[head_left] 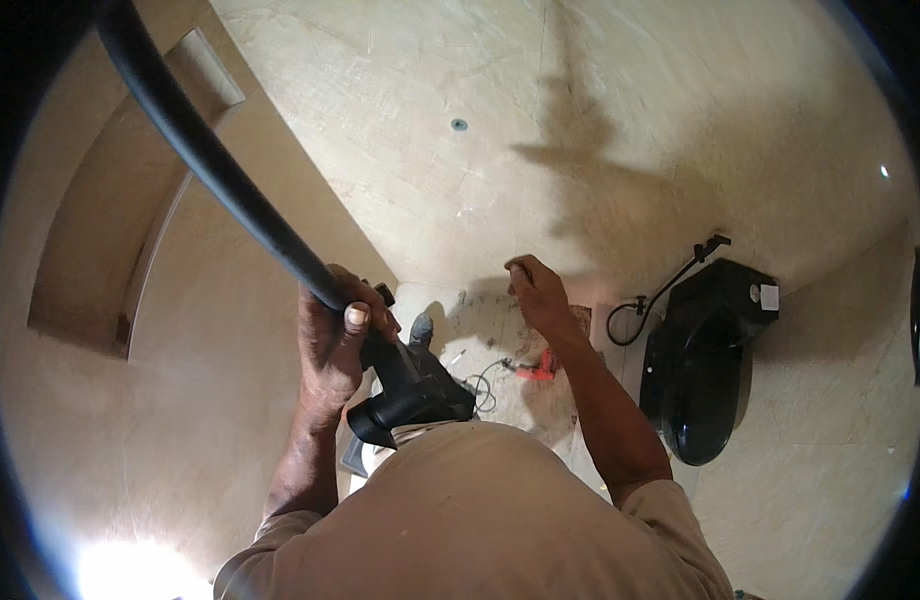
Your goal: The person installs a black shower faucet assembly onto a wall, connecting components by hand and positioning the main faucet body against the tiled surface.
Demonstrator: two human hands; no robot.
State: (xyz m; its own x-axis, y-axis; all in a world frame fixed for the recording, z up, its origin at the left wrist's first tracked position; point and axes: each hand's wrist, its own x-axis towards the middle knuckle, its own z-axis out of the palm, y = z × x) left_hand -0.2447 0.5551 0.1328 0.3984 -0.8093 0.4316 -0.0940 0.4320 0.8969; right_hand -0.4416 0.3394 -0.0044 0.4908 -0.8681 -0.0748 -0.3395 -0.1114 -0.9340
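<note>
My left hand (330, 330) is closed round a long black tube (205, 165), thumb on top, near its lower end. From there the tube runs up and out past the upper left edge. Below that hand, in front of my waist, is a black body with a flared end (375, 418); I cannot tell whether it joins the tube. My right hand (540, 295) is held out in front of the wall, apart from the tube. Its fingers are curled together at the tips, and what they hold, if anything, is too small to make out.
A black toilet (695, 400) with a thin black hose (670, 290) stands at the right. On the floor lie a red tool (540, 367) and a dark cord (487, 390). The left wall has a recessed niche (100, 230). A small round fitting (460, 125) sits in the far wall.
</note>
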